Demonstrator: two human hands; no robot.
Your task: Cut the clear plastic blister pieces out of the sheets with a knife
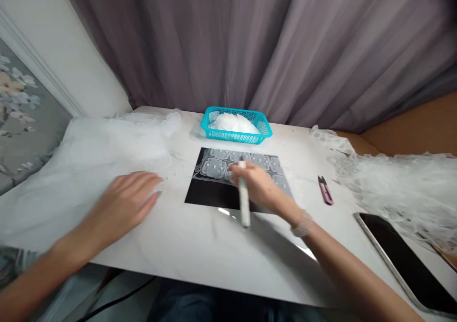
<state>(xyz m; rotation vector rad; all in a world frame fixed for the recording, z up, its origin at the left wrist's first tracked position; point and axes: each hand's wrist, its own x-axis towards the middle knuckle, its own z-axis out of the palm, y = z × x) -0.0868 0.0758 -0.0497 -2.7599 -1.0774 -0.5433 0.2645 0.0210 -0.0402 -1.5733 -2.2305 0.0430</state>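
Observation:
My right hand is closed round a thick white pen-shaped tool, its dark tip pointing away from me. Beneath it lies a black sheet, with sheer white lace fabric spread over its far part in a row of rounded motifs. On the left, my left hand has its fingers stretched out at the edge of a large spread of sheer white fabric. Both hands are slightly blurred, and the tool's tip is too small to tell whether it touches the lace.
Behind the sheet stands a turquoise basket holding white fluffy material. To the right are pink thread snips, a phone and a heap of white lace. A grey curtain hangs along the back of the white table.

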